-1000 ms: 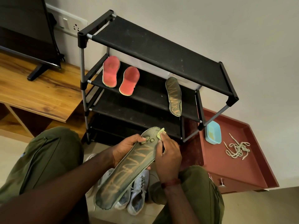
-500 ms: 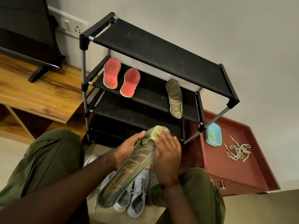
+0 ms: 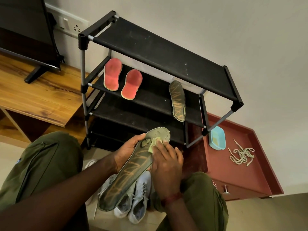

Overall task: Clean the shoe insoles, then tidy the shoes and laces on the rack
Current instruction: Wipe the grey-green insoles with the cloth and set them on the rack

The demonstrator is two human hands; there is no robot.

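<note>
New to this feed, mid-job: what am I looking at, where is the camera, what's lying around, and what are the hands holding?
No machine here: a person's bare hands, seen from one camera on their head, looking down. The left hand holds a dark green insole; the right hand presses a cloth against its top end. Two red insoles and a second green insole lie on the black rack. White shoes sit on the floor; a blue tub and loose laces lie on the red cabinet.

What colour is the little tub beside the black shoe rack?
Light blue. The small plastic tub shows best in the head view.
</note>
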